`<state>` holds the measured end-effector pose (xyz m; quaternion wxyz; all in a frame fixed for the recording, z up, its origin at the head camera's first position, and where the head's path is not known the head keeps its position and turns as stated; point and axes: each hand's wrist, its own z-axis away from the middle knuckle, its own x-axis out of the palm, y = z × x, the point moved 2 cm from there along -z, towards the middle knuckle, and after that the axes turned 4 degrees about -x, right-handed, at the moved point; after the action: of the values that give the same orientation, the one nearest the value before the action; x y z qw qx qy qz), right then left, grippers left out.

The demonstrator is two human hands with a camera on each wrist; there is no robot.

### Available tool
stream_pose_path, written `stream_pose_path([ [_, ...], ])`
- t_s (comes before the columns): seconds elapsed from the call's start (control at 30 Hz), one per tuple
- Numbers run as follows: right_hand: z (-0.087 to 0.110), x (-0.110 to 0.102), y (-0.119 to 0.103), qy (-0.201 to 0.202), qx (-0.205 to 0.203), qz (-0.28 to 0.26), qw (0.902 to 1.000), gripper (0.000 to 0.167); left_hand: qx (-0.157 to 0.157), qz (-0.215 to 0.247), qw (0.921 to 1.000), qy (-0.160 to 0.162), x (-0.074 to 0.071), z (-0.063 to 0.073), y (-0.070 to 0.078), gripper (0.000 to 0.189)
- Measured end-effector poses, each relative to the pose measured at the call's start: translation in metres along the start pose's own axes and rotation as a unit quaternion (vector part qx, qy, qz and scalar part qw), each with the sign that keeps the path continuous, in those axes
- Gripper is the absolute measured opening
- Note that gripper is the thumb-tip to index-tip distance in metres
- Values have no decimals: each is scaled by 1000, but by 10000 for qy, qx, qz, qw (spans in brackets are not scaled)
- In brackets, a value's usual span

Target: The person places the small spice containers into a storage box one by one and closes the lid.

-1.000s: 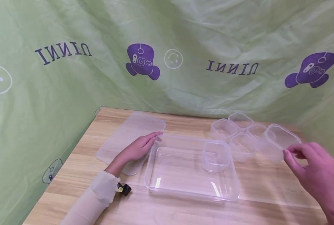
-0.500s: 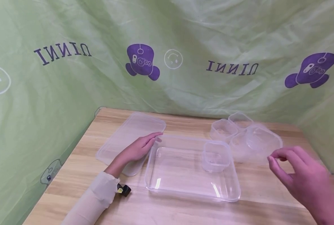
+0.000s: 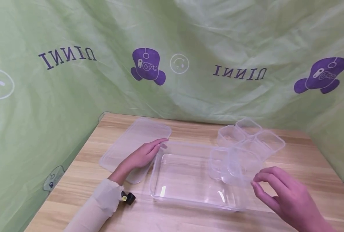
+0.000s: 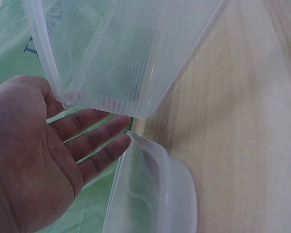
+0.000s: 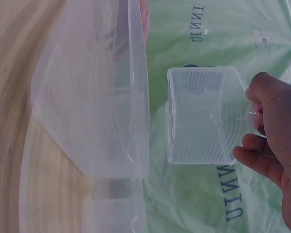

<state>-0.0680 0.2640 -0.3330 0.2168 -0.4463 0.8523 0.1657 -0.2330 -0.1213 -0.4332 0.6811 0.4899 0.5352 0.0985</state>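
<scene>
Fingers of the right hand curled, thumb and fingertips pinching a small clear cup at its upper part; the other fingers are bent behind the thumb. Left hand loose, fingers nearly straight, resting at the far left corner of the large clear box without gripping. Held cup is in the air over the box's right end; right wrist view shows a gap between its lower edge and the box rim. From the head it overlaps the seated cup inside the box, so cannot tell how far apart the two stand. Four loose cups sit clustered just beyond the box's far right corner, flat lid to the left. Step in hand looks like bringing the cup in. Done well, by my judgement: keep it level, clear the rim before lowering, set it beside its neighbour rather than on it, pinch lightly so the thin wall does not flex, leave the left hand steadying the box. Against the frame a second ago: cup and right hand have come leftward from the right of the cluster; left hand, box and lid look unmoved.
</scene>
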Motion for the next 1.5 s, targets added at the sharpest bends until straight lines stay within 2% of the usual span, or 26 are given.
stream_pose_path([
  [0.4,-9,10,-16,267,-515,-432,9974,30,23,8,10000,32,0,-2,-1,42],
  [0.8,-5,14,-28,-55,-402,-583,9975,30,-19,30,10000,75,1,-2,-2,42],
  [1.07,13,19,-24,-167,-333,-751,9965,24,9,38,10000,62,2,-3,-5,42],
  [1.27,19,21,-26,-248,-248,-813,9961,23,29,43,10000,35,2,-3,-4,42],
  [1.5,28,24,-27,-528,-62,-927,9943,24,10,41,10000,35,2,-4,-4,42],
])
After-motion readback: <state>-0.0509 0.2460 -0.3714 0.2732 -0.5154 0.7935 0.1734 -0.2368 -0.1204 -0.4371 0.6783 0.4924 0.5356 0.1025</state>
